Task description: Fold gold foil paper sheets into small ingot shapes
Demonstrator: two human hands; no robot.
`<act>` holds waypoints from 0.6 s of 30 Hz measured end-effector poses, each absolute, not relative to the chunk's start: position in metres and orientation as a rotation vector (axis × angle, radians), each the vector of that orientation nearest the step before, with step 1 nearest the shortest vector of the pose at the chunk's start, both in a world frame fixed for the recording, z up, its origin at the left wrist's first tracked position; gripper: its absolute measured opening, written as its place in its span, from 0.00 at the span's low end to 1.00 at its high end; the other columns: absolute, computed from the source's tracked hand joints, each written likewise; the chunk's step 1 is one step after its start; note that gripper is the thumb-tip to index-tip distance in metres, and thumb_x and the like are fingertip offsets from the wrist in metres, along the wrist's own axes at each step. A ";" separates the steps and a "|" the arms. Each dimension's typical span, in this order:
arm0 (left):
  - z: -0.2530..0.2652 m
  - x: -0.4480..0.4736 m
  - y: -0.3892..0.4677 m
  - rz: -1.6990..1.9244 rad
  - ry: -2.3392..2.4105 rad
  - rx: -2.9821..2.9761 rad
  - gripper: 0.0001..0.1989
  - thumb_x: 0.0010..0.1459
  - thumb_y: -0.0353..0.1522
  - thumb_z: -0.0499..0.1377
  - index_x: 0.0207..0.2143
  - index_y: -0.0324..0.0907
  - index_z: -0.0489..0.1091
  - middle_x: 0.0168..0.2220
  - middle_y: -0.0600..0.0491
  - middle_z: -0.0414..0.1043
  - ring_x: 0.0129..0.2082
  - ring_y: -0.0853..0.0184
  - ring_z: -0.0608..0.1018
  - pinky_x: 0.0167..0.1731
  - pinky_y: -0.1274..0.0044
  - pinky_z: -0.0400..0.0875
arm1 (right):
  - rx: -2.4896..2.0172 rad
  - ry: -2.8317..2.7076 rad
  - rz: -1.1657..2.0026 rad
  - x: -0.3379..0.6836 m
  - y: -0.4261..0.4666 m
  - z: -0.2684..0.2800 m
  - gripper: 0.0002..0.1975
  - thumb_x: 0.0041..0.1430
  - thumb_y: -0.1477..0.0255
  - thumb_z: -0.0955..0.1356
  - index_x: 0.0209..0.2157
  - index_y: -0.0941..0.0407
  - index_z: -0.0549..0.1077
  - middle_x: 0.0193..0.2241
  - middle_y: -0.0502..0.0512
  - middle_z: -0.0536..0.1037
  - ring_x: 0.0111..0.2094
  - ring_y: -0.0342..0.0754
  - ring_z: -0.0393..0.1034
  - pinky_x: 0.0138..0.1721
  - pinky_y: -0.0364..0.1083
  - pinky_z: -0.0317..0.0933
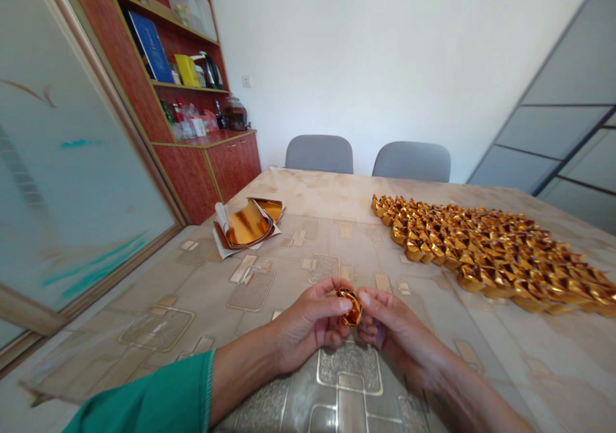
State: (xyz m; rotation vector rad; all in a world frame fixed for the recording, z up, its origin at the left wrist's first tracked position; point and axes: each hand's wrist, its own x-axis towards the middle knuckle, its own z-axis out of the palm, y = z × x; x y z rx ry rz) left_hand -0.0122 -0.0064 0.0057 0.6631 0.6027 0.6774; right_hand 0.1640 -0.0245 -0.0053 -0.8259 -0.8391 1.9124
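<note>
Between my two hands, a small folded gold foil paper piece (355,309) is held just above the table, its shiny side showing. My left hand (315,317) grips it with the thumb on its near face and the fingers behind. My right hand (387,314) pinches its right edge between thumb and fingers; the exact fingertip contact is partly hidden. To the far left lies a loose stack of gold foil paper sheets (248,226) with white backing, curled at the edges. Many finished-looking folded gold foil pieces (481,247) stand in close rows on the right.
A patterned plastic cloth covers the table (298,195). Two grey chairs (319,153) stand along its far side. On the left are a reddish wooden cabinet (206,170) with bottles and boxes, and a sliding frosted glass door (91,183).
</note>
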 end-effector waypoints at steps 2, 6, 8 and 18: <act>0.005 -0.011 -0.007 0.688 0.645 0.697 0.18 0.48 0.33 0.69 0.38 0.44 0.64 0.25 0.59 0.69 0.20 0.77 0.69 0.21 0.84 0.57 | -0.841 -0.864 1.896 0.162 -0.026 -0.006 0.16 0.53 0.60 0.76 0.27 0.58 0.73 0.19 0.44 0.63 0.21 0.38 0.49 0.25 0.41 0.45; 0.004 -0.010 -0.007 0.696 0.671 0.724 0.16 0.48 0.31 0.68 0.36 0.43 0.63 0.23 0.60 0.67 0.19 0.76 0.68 0.20 0.84 0.55 | -0.860 -0.903 1.904 0.161 -0.026 -0.005 0.18 0.53 0.59 0.76 0.26 0.58 0.73 0.18 0.44 0.62 0.21 0.38 0.49 0.25 0.42 0.44; 0.005 -0.011 -0.006 0.692 0.660 0.698 0.16 0.48 0.31 0.68 0.36 0.43 0.64 0.24 0.59 0.68 0.20 0.76 0.69 0.21 0.84 0.56 | -0.858 -0.901 1.904 0.161 -0.025 -0.005 0.18 0.52 0.59 0.76 0.26 0.58 0.73 0.19 0.44 0.62 0.21 0.38 0.49 0.25 0.42 0.44; 0.008 -0.016 -0.003 0.667 0.429 0.479 0.16 0.50 0.26 0.68 0.42 0.41 0.71 0.33 0.52 0.75 0.25 0.74 0.76 0.28 0.82 0.70 | -0.721 -0.751 1.985 0.168 -0.021 -0.006 0.14 0.55 0.62 0.75 0.31 0.59 0.77 0.20 0.45 0.63 0.21 0.37 0.50 0.25 0.39 0.48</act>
